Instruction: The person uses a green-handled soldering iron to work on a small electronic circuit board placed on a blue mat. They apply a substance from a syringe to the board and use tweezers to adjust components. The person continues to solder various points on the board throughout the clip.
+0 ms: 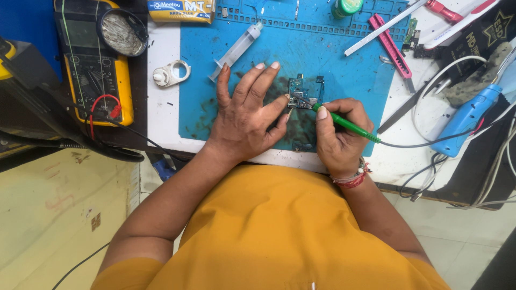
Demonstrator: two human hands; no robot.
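Note:
A small blue circuit board [306,90] lies on a stained blue work mat [349,75]. My left hand [247,110] rests flat on the mat with fingers spread, its thumb tip touching the board's left edge. My right hand [339,134] grips a thin green-handled soldering iron [349,126], whose metal tip touches the board. A dark cable runs from the iron's handle off to the right.
A clear syringe [236,47] lies on the mat's upper left. A yellow multimeter [97,75] with leads sits at left, a round tin [122,33] on it. Pink tweezers [391,45], a blue tool [466,119] and cables crowd the right side.

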